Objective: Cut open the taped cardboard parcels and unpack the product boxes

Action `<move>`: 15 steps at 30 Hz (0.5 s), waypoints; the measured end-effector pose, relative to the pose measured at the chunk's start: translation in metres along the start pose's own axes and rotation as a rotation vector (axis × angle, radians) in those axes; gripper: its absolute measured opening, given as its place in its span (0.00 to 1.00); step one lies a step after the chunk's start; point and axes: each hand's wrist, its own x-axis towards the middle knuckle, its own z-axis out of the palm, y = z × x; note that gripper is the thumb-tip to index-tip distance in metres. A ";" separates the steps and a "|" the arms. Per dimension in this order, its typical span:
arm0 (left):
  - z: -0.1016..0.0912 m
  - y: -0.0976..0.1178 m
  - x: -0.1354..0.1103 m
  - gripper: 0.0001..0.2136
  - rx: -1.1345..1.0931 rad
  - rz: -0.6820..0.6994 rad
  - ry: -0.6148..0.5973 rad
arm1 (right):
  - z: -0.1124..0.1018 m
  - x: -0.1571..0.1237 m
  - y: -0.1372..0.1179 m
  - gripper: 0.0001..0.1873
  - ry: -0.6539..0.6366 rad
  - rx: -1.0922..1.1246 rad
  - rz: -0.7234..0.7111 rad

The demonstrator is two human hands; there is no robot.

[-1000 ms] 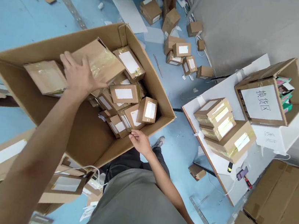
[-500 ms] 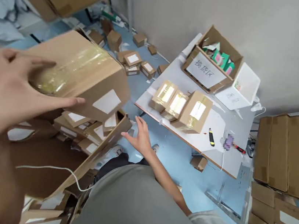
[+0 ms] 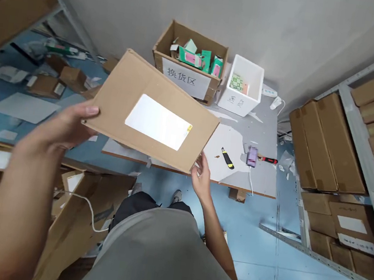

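A cardboard box (image 3: 115, 102) with a white label (image 3: 159, 121) is held up in front of me, tilted, its labelled face toward the camera. My left hand (image 3: 67, 123) grips its left end, thumb on the near face and the other fingers hidden behind. At the lower right corner, my right hand (image 3: 202, 174) is closed on the box's edge. Behind the box stands a table (image 3: 260, 183), where a yellow and black utility knife (image 3: 227, 158) lies to the right of the box. The smaller boxes on the table are mostly hidden behind the held one.
An open carton (image 3: 211, 90) of green packages and a white bin (image 3: 239, 102) stand at the table's back. A phone (image 3: 252, 156) lies on the right. Shelving (image 3: 348, 102) with cartons is at right; a large open box (image 3: 83, 209) is at lower left. Small boxes litter the left floor.
The box has swung from the left to above the table, and its labelled face has turned toward me. My right hand, previously free, has taken hold of its corner. The view has turned right.
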 end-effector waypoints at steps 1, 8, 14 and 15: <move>0.015 -0.009 0.008 0.56 -0.078 -0.009 -0.023 | -0.004 0.008 -0.002 0.40 -0.016 -0.015 -0.036; 0.060 -0.074 0.036 0.54 -0.228 -0.235 -0.007 | -0.017 0.054 0.017 0.32 -0.068 -0.072 0.042; 0.018 -0.134 0.066 0.47 -0.263 -0.400 -0.045 | -0.026 0.061 0.043 0.45 -0.050 -0.092 0.192; 0.006 -0.142 0.074 0.45 -0.242 -0.371 0.013 | -0.027 0.065 0.043 0.49 -0.031 -0.081 0.212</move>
